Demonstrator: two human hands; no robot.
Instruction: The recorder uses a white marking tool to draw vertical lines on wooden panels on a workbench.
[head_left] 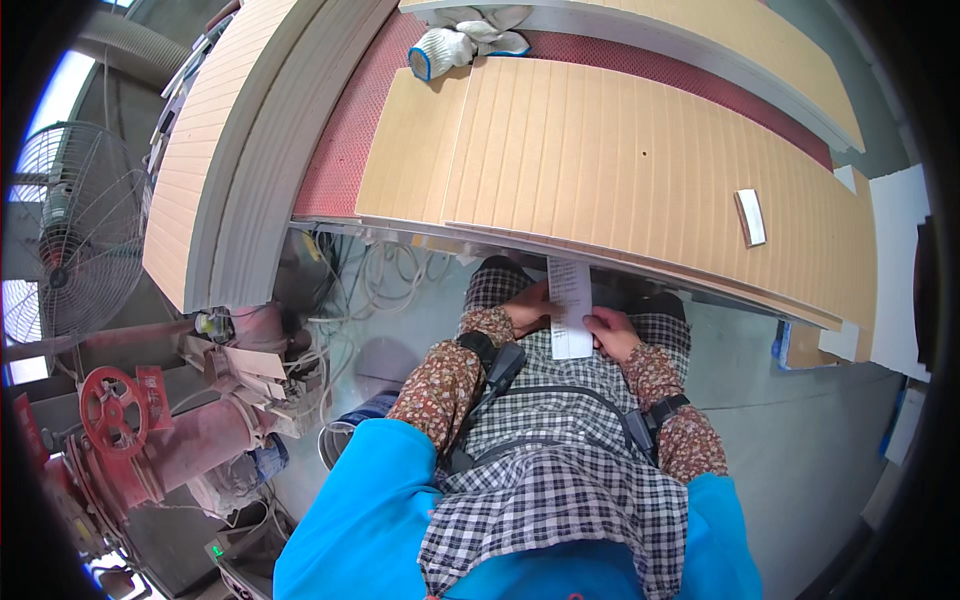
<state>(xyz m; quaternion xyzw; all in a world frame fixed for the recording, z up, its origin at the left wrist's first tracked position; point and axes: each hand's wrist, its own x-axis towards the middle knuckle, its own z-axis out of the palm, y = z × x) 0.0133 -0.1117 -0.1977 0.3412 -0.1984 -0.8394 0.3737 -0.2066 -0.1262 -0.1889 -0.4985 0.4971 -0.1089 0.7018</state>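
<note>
Head view: paper strip (571, 338) sits between the two hands over the lap, close below the near edge of the grooved tan board (650, 150) on the bench. Long axis runs away from the body, roughly square to that edge; printed face up, far end near the bench, near end over the checked apron (560, 420). Whether the far end touches the bench, cannot tell. Left hand (526, 309) on the strip's left margin, right hand (613, 333) on its right, slightly closer to the body. Neither clearly nearer: both in contact, strip lying inward of each. Left fingers curled in and closed on the margin, some tips hidden; right thumb and fingers pinch the opposite margin, thumb uppermost, other fingers folded under. No visible gap at either grip. Forearms in flowered sleeves (435, 395) angle inward from the lower frame, elbows apart, wrists low over the thighs. On the bench, out of reach of the present grip: white gloves (445, 52) at the far left end of the board, small pale-topped block (750, 218) toward its right.
</note>
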